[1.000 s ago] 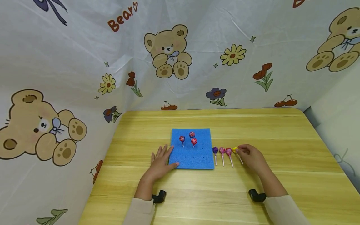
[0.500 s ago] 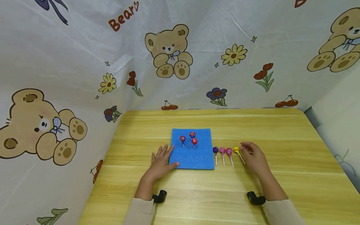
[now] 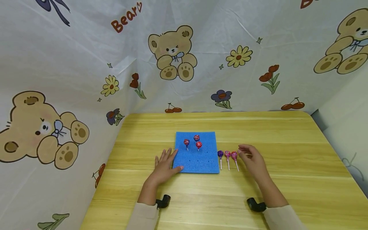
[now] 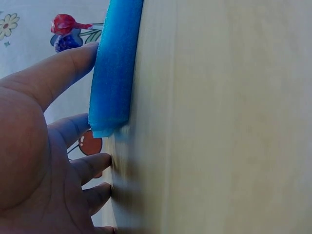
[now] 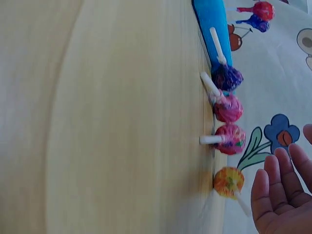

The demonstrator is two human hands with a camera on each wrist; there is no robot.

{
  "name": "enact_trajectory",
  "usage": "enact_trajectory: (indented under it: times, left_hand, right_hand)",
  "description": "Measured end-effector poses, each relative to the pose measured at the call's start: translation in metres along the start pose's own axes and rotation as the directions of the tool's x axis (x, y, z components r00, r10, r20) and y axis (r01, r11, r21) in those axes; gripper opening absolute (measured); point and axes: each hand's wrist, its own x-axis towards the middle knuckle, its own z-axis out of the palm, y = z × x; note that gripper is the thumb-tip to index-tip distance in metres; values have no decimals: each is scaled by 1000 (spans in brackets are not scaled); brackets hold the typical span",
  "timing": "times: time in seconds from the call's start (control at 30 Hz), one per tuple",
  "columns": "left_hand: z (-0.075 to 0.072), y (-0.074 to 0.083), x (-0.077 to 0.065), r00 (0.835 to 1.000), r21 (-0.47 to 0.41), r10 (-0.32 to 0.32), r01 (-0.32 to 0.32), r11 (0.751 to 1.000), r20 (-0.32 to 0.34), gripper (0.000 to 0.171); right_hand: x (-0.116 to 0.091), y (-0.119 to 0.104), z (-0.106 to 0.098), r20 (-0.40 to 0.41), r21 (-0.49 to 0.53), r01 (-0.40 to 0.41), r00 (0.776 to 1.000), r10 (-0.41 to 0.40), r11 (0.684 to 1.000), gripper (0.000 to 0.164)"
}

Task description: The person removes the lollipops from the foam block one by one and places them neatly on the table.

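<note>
My left hand lies with fingers spread at the left edge of a blue foam sheet, thumb and index finger touching it. Three wrapped lollipops stand upright in the foam, including a red lollipop. Right of the foam, a purple lollipop, a pink lollipop and a second pink lollipop lie in a row. My right hand hovers beside this row with relaxed fingers, holding nothing. A yellow-orange lollipop lies below it, hidden in the head view.
The light wooden table carries everything. A white cloth printed with bears and flowers hangs behind and to the left. A black wrist camera sits at the left wrist, and another wrist camera at the right.
My right hand let go of the yellow lollipop, drew back slightly, then moved left over it, up to the end pink lollipop. The left hand and foam stayed still.
</note>
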Motion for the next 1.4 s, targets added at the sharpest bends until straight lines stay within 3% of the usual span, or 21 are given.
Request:
enact_trajectory:
  times: [0.43, 0.83, 1.13, 1.4]
  left_hand:
    - [0, 1, -1, 1000, 0, -2, 2, 1000, 2, 83]
    - [-1, 2, 0, 1000, 11, -4, 4, 1000, 4, 83]
    - [0, 1, 1, 1000, 10, -4, 4, 1000, 6, 83]
    - [0, 0, 1, 1000, 17, 0, 0, 1000, 6, 83]
  right_hand:
    - [6, -16, 27, 64, 32, 70, 995, -72, 997, 37]
    - [12, -39, 66, 112, 64, 134, 984, -141, 989, 33]
    - [18, -54, 88, 171, 21, 123, 977, -124, 992, 36]
    - [26, -63, 102, 154, 7, 132, 979, -132, 991, 35]
